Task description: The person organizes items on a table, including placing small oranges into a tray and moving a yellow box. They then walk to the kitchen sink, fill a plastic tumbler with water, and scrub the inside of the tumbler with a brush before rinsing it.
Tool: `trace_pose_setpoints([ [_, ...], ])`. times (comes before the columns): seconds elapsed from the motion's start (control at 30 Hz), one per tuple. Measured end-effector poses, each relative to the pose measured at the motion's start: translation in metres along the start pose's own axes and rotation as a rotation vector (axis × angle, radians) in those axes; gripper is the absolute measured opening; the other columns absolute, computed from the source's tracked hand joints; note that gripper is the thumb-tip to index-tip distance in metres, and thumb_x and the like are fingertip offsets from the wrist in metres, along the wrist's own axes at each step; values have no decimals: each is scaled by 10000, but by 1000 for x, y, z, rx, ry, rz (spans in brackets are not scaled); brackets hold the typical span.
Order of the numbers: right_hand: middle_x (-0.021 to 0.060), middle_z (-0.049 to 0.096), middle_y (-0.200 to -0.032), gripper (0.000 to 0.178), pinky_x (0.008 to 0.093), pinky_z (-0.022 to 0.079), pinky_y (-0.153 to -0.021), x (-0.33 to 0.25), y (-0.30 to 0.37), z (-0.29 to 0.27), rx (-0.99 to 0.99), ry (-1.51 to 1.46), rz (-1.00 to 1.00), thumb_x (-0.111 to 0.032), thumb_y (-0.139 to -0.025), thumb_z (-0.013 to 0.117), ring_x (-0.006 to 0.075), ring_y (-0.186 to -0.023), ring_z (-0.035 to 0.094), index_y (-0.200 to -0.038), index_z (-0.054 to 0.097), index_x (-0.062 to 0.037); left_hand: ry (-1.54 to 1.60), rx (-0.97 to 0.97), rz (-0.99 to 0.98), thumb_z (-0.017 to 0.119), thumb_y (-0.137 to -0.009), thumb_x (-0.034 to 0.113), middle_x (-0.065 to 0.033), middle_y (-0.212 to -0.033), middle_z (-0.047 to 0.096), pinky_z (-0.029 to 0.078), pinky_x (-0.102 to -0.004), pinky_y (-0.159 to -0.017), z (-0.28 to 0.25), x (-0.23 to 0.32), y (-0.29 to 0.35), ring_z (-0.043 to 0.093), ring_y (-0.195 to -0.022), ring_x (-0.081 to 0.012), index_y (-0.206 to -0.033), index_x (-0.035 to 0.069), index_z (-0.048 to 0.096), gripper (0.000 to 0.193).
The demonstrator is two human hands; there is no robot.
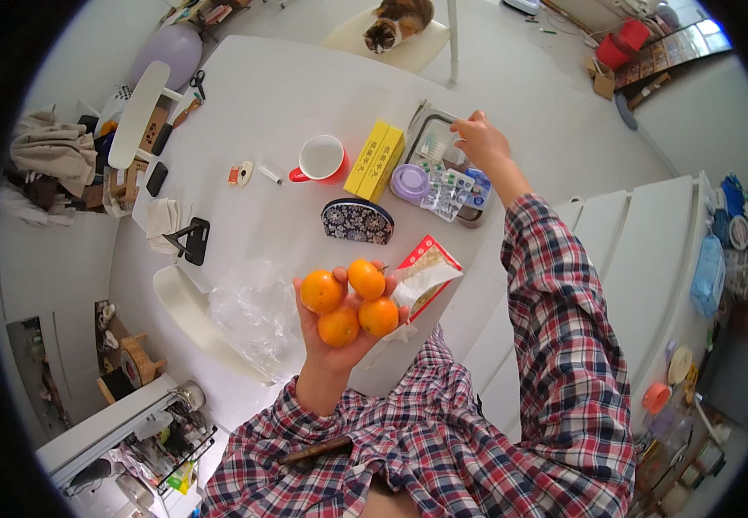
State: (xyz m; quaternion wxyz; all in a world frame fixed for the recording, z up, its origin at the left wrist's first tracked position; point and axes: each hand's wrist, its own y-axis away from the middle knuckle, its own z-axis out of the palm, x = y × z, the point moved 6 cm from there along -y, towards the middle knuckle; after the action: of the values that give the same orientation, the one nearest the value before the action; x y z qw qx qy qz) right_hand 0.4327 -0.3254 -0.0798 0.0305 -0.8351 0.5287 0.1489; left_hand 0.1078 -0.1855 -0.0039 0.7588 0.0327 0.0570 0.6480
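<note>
yellow box (375, 160) beside red mug (322, 161) — red-white carton (426, 274) at table edge.

4 small oranges (350, 302), round, glossy, bright orange skin, intact. Clustered tight, touching each other, cupped in the upturned left palm (339, 332), held above the white table's (253, 112) near edge. Layout inside the cluster: one at 10 o'clock, one at 1, one at 4, one at 7. Cluster sits at about 6 o'clock from the dark floral pouch (357, 221).
</note>
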Motion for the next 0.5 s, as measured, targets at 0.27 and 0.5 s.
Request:
trace_pose_setpoints([
  [0.27, 96, 499, -1206, 633, 375, 537, -810, -21, -46, 28, -191, 424, -369, -68, -711, 757, 268, -1023, 618, -1272, 541, -268, -15, 45, 50, 565, -872, 588, -91, -1354, 393, 327, -638, -1018, -13, -7, -8, 450, -1264, -320, -1123, 206, 614, 460],
  [0.5, 105, 497, -1182, 540, 376, 539, -788, -19, -41, 27, -213, 420, -413, -111, -673, 802, 280, -1011, 618, -1146, 550, -184, -12, 54, 56, 559, -873, 594, -109, -1369, 394, 338, -637, -1016, -21, -6, -18, 448, -1263, -336, -1120, 196, 606, 471],
])
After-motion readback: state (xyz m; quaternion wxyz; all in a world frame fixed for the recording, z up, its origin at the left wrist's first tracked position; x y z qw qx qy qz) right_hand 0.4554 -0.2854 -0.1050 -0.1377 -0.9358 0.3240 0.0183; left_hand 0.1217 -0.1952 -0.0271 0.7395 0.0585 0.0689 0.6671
